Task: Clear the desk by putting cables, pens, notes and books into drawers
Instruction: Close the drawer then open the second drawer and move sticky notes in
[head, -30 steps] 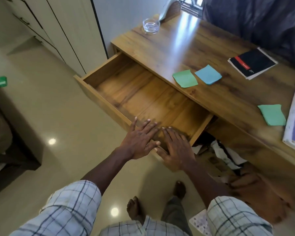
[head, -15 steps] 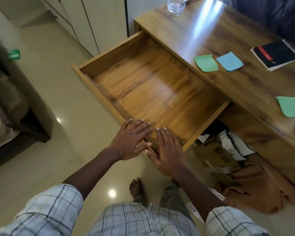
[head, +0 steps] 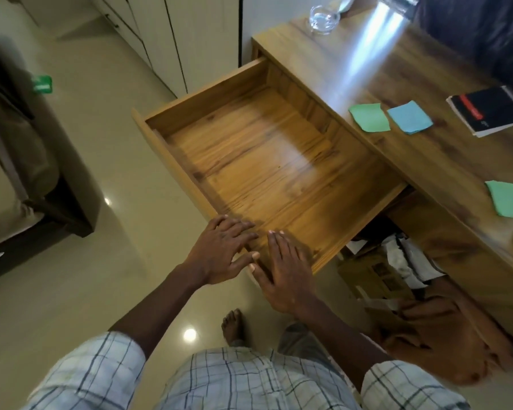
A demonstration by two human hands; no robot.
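The wooden drawer [head: 172, 161] stands pulled far out of the desk [head: 397, 69], and its floor is bare. My left hand [head: 219, 255] grips the near end of the drawer's front panel, fingers bent over the rim and thumb outside. My right hand [head: 284, 276] rests flat on the same rim beside it, fingers straight and pointing into the drawer. On the desk lie a green note [head: 369, 117], a blue note [head: 409, 116], another green note [head: 508, 199] and a black notebook [head: 489, 113].
A glass dish [head: 323, 19] sits at the desk's far corner. Under the desk are a cardboard box [head: 376, 279], papers and a brown cloth [head: 444, 335]. Dark furniture [head: 57, 187] stands on the left, and white cupboard doors [head: 166, 39] behind the drawer.
The drawer has slid further out of the desk with both hands on its front. The view has shifted so the drawer's floor shows more fully.
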